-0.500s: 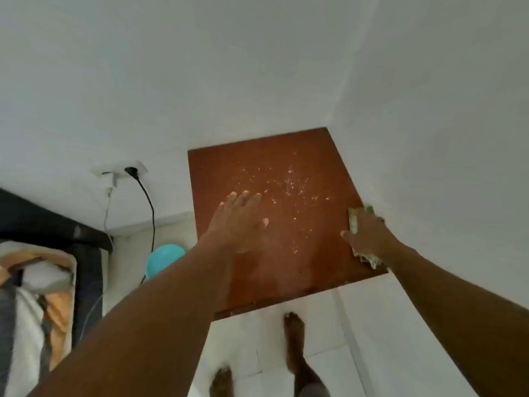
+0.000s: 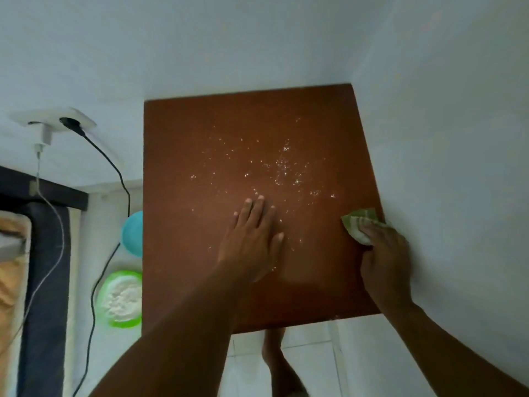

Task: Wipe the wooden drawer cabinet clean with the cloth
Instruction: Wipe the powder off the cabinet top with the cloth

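The brown wooden top of the drawer cabinet (image 2: 200,138) fills the middle of the head view, set into a white wall corner. White powder specks (image 2: 283,167) are scattered over its centre and right half. My left hand (image 2: 252,239) lies flat on the top, palm down, fingers spread toward the specks. My right hand (image 2: 385,253) presses a folded green and white cloth (image 2: 357,222) onto the top at its right edge, beside the wall. Most of the cloth is hidden under my fingers.
On the floor left of the cabinet sit a teal bowl (image 2: 133,233) and a green bowl of white powder (image 2: 121,299). A wall socket (image 2: 61,123) with a black cable (image 2: 114,173) and a white charger is at left. A bed edge (image 2: 17,253) is far left. My bare foot (image 2: 279,365) stands below.
The view has moved closer and lower over the cabinet, bringing the green bowl into sight. My hands sit in nearly the same places on the top.
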{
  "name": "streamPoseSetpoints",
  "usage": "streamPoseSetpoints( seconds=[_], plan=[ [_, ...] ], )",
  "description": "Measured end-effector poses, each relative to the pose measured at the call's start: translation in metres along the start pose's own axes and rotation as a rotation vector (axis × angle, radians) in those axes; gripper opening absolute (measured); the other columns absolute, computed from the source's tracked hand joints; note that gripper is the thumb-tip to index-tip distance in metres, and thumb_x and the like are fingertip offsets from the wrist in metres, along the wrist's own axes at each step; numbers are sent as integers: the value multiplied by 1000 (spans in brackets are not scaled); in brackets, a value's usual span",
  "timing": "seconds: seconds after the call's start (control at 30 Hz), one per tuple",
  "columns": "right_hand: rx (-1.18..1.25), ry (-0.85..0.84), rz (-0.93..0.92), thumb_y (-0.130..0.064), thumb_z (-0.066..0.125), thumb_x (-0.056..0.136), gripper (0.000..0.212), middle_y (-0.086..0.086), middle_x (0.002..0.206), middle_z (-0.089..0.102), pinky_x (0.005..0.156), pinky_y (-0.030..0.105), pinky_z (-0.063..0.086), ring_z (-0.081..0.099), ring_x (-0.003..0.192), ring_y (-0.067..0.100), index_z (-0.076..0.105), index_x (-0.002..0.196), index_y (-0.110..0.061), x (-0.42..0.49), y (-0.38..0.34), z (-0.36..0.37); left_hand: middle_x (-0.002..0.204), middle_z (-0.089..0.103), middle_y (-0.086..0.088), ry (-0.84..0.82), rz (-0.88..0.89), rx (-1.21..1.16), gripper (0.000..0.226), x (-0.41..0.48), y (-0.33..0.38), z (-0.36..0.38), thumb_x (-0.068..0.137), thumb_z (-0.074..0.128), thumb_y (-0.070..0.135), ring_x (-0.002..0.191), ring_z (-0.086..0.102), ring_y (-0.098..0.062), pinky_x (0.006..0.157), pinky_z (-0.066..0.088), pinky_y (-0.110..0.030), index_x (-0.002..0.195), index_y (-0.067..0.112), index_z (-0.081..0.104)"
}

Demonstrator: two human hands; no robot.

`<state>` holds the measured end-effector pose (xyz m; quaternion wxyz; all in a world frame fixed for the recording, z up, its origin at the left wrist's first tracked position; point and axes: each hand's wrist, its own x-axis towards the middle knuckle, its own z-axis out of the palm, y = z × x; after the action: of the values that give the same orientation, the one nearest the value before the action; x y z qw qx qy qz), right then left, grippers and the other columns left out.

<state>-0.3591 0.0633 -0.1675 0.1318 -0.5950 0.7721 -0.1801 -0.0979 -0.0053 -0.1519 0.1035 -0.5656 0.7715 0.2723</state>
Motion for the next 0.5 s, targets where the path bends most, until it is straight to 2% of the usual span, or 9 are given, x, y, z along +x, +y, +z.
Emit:
streamPoseSetpoints(
  seconds=[0.1, 0.17, 0.23, 0.3, 0.37, 0.43, 0.5],
  plan=[
    [182, 40, -101, 16, 50, 82, 58, 15, 134, 61, 108, 37, 43, 55, 123, 34, 58, 135, -5, 94, -38, 0, 164, -27, 2, 53, -2, -57, 67, 12, -1, 3, 109, 18, 54, 151, -28, -17, 126, -7, -39, 165, 25, -4],
    [220, 19, -186, 16, 47, 80, 66, 14, 142, 56, 113, 35, 40, 52, 129, 31, 53, 142, -7, 177, -62, 4, 164, -25, 3, 90, 14, -83, 69, 15, -5, 9, 105, 14, 56, 151, -28, -16, 125, -8, -37, 165, 25, -1],
    [135, -79, -252, 10, 44, 84, 65, 13, 150, 48, 120, 33, 32, 45, 138, 29, 48, 146, -10, 250, -78, 13, 168, -20, 3, 127, 33, -86, 73, 15, -10, 18, 99, 9, 59, 154, -26, -17, 124, -9, -36, 165, 27, 2],
    [6, -250, -337, 0, 43, 92, 62, 11, 159, 37, 124, 33, 20, 32, 147, 27, 39, 153, -13, 291, -79, 29, 171, -16, 3, 167, 37, -85, 73, 13, -13, 24, 98, 10, 59, 156, -24, -17, 123, -10, -35, 164, 29, 3],
    [-169, -353, -425, -21, 36, 97, 62, 8, 166, 21, 127, 42, 10, 17, 154, 27, 24, 158, -16, 304, -68, 49, 172, -13, 3, 190, 43, -93, 71, 13, -14, 30, 100, 14, 56, 157, -23, -17, 124, -9, -36, 165, 29, 5],
    [-294, -298, -455, -33, 27, 98, 65, 6, 168, 12, 126, 49, 7, 7, 156, 27, 16, 160, -17, 300, -55, 64, 173, -10, 1, 210, 49, -98, 70, 14, -14, 33, 102, 18, 54, 158, -21, -18, 126, -7, -38, 166, 28, 7],
    [-312, -247, -433, -37, 25, 100, 65, 5, 169, 9, 126, 50, 7, 4, 156, 28, 14, 160, -18, 291, -51, 70, 173, -9, 0, 232, 46, -75, 69, 15, -16, 35, 103, 21, 53, 158, -18, -20, 126, -6, -38, 166, 27, 8]
  ],
)
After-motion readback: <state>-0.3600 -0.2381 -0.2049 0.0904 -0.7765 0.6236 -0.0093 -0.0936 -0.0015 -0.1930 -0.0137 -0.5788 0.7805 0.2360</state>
